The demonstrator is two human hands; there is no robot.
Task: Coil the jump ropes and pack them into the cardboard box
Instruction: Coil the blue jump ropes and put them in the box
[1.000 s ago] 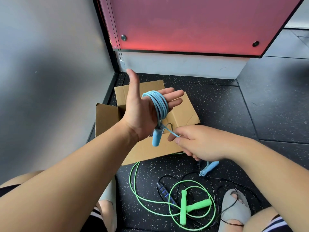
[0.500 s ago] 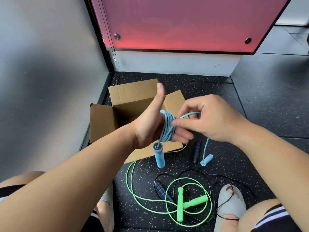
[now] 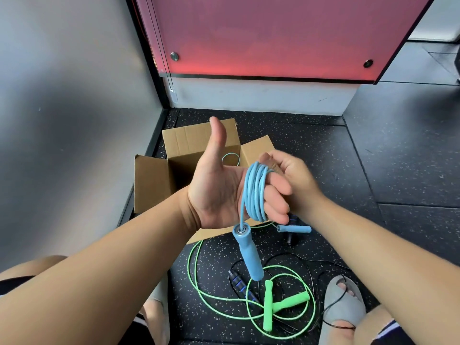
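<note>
L hand (image 3: 219, 192) is up in front of the cardboard box (image 3: 154, 185), palm to camera. Thumb sticks straight up; the other fingers are pressed together, a bit bent, pointing right. The blue rope (image 3: 254, 192) is wound in a coil round those fingers, so it's on the hand, not in the box. One blue handle (image 3: 247, 252) hangs down from the coil below the palm, tilted. A small loose loop of the same rope shows past the palm, over the box opening; can't tell if it's inside.

R hand (image 3: 296, 178) sits just right of the L fingers, touching them. Its fingers are curled & pinch the rope at the top of the coil. The 2nd blue handle (image 3: 295, 229) is under the R wrist, near the box's near-right corner; can't tell if it's on the floor.

The box stands open on the floor (image 3: 373, 158) at far left, by the wall, flaps out. Nearer, the green rope (image 3: 273, 302) lies in loose loops w/ its two handles crossed, tangled w/ a black rope (image 3: 240, 286). A grey slipper (image 3: 344, 307) is at near right.
</note>
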